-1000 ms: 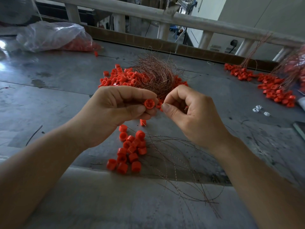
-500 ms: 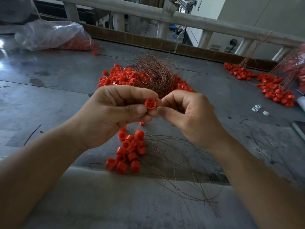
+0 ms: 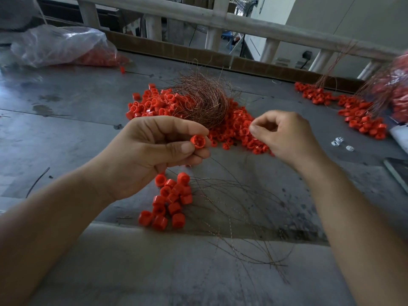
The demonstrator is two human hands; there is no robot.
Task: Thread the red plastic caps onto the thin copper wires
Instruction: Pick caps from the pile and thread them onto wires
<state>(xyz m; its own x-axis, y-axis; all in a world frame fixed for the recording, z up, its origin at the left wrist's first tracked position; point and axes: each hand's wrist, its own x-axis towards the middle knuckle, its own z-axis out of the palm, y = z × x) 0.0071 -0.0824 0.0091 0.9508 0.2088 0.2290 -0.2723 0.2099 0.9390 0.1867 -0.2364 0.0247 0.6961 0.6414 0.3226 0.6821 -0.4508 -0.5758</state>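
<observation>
Above the worktop (image 3: 66, 129), the left hand (image 3: 143, 157) pinches one red cap (image 3: 198, 141) between thumb and fingers. The right hand (image 3: 284, 138) has its curled fingertips (image 3: 255, 130) meeting, and any wire there is too thin to confirm. Steady the cap and feed straight through its centre. Spare caps (image 3: 170, 199) lie just below, with the copper wire bundle (image 3: 203, 102) beyond.

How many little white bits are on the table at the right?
3 white bits: two side by side, a third just right of them. Others may be hidden.
</observation>
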